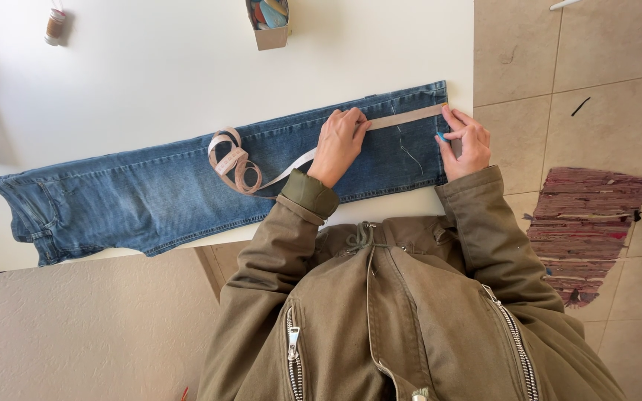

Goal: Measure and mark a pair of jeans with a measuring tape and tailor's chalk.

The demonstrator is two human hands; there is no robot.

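Folded blue denim jeans (187, 182): laid flat on white table (150, 67); long axis running left to right, slightly tilted, waist at left and lower, hem at right and higher, hem end close to table's right edge.

Beige cloth measuring tape (403, 117): stretched straight along upper edge of leg toward hem; spare length in loose loops on denim mid-leg, left of hands.

Left hand (339, 141): palm down, fingers flat, pressing tape against denim.

Right hand (468, 141): at hem end, fingertips pinning tape end, small blue chalk-like piece (440, 137) pinched near thumb.

Faint white marks on denim between hands.

Small open cardboard box (269, 26) of oddments at far table edge, well apart; small spool (55, 26) at far left.

Striped rag rug (585, 230) on tiled floor to right; olive jacket sleeves crossing near table edge.
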